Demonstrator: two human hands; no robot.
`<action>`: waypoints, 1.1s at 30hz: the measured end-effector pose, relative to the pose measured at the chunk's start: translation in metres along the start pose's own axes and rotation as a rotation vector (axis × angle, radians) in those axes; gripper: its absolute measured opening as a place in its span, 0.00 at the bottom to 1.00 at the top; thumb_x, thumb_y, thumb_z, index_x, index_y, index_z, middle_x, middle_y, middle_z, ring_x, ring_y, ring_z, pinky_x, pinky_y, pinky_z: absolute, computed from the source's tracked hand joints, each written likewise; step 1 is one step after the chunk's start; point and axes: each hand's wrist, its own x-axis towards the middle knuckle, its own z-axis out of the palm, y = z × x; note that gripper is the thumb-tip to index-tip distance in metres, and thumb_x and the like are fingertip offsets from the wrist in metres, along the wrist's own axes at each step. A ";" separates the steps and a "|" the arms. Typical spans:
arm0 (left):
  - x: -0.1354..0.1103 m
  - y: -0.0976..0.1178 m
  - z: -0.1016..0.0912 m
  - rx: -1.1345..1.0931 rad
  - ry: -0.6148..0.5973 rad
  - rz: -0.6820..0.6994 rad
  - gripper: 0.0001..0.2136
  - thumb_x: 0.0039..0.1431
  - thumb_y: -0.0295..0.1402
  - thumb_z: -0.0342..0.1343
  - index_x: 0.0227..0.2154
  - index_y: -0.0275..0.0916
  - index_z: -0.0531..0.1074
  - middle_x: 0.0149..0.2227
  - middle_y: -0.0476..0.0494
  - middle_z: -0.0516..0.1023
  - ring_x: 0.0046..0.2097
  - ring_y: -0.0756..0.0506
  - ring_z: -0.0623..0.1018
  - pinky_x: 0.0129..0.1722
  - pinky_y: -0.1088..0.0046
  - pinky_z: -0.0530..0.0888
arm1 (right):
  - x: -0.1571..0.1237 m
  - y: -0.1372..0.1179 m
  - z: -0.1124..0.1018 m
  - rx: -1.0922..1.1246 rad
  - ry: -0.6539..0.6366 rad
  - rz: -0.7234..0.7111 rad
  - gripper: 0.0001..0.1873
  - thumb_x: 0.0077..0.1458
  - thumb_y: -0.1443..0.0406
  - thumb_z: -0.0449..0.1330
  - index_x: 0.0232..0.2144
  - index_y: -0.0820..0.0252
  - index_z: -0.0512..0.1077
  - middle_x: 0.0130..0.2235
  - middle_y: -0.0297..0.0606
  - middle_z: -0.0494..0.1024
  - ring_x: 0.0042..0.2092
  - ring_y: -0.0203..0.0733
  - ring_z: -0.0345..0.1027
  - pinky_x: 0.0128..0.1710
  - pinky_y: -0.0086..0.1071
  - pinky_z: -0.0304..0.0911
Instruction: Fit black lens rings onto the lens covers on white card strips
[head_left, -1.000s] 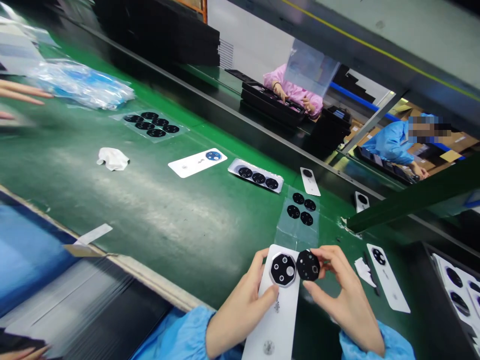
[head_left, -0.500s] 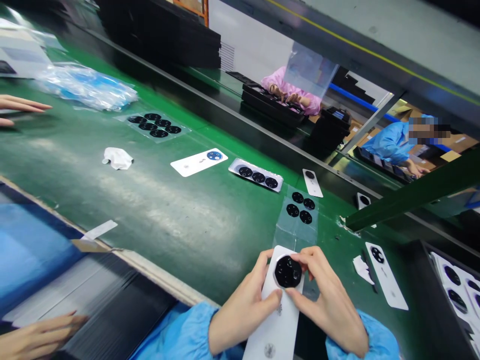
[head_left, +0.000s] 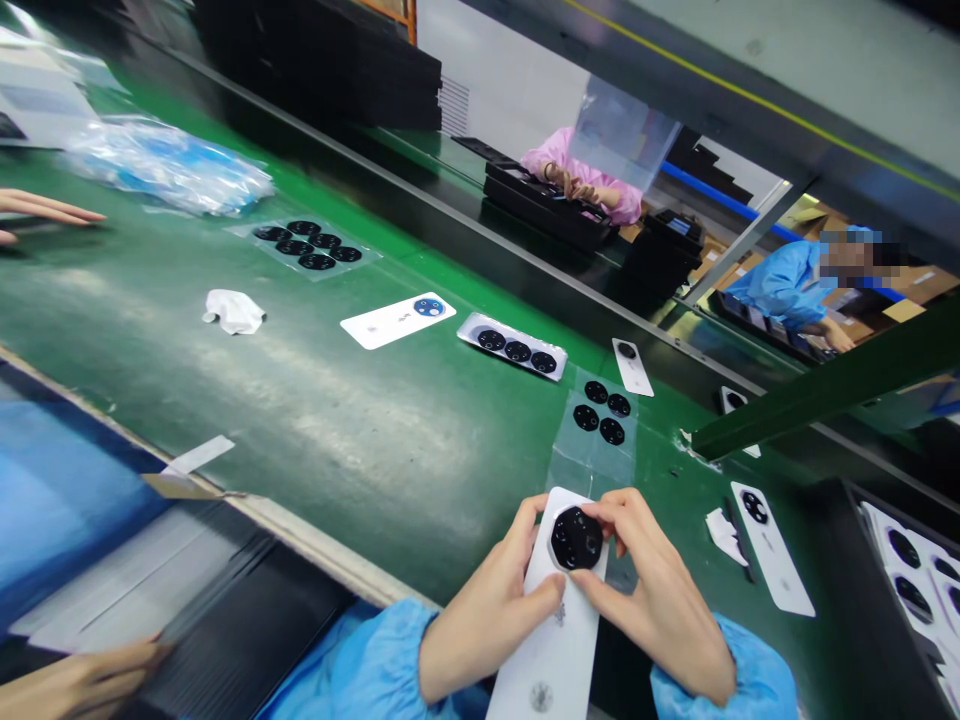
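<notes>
My left hand [head_left: 496,610] is closed around the left edge of a white phone back panel [head_left: 541,640], its thumb lying across the panel's face. My right hand [head_left: 651,590] pinches a glossy black round camera lens cover [head_left: 576,538] between thumb and fingers. The cover sits over the top part of the panel, a little askew, with a pale rim showing at its left. Just beyond the panel, a clear film sheet [head_left: 562,462] carries several more black round covers [head_left: 612,431].
Another white panel [head_left: 772,550] and a crumpled white scrap [head_left: 724,536] lie right, beside a black tray [head_left: 847,520] of panels. A green post [head_left: 810,395] slants across the right. Co-workers' hands [head_left: 45,207] [head_left: 82,680] show at left. Plastic bags [head_left: 172,170] lie far left.
The black cover has shifted slightly right and turned a little in my right hand. Two small panels at the back have moved right. The co-worker's hand at lower left has shifted downward.
</notes>
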 end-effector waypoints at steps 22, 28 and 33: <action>-0.001 -0.010 -0.002 0.038 -0.027 0.000 0.23 0.57 0.29 0.50 0.54 0.42 0.50 0.43 0.45 0.70 0.35 0.49 0.71 0.35 0.73 0.68 | 0.001 -0.007 -0.001 -0.017 -0.064 0.064 0.18 0.50 0.73 0.56 0.44 0.56 0.60 0.39 0.36 0.63 0.37 0.38 0.62 0.38 0.33 0.64; 0.000 -0.010 0.000 -0.001 -0.044 0.000 0.22 0.58 0.30 0.50 0.54 0.42 0.50 0.42 0.46 0.70 0.34 0.50 0.71 0.36 0.72 0.68 | -0.001 -0.008 -0.003 -0.028 -0.066 0.082 0.18 0.49 0.74 0.57 0.43 0.58 0.61 0.39 0.36 0.62 0.37 0.38 0.62 0.38 0.34 0.64; -0.002 -0.010 0.001 -0.092 -0.039 -0.060 0.22 0.59 0.32 0.48 0.55 0.42 0.49 0.40 0.46 0.70 0.33 0.49 0.71 0.33 0.73 0.67 | 0.001 -0.011 -0.003 -0.056 -0.079 0.110 0.19 0.48 0.75 0.58 0.43 0.58 0.62 0.39 0.35 0.62 0.38 0.38 0.62 0.39 0.34 0.64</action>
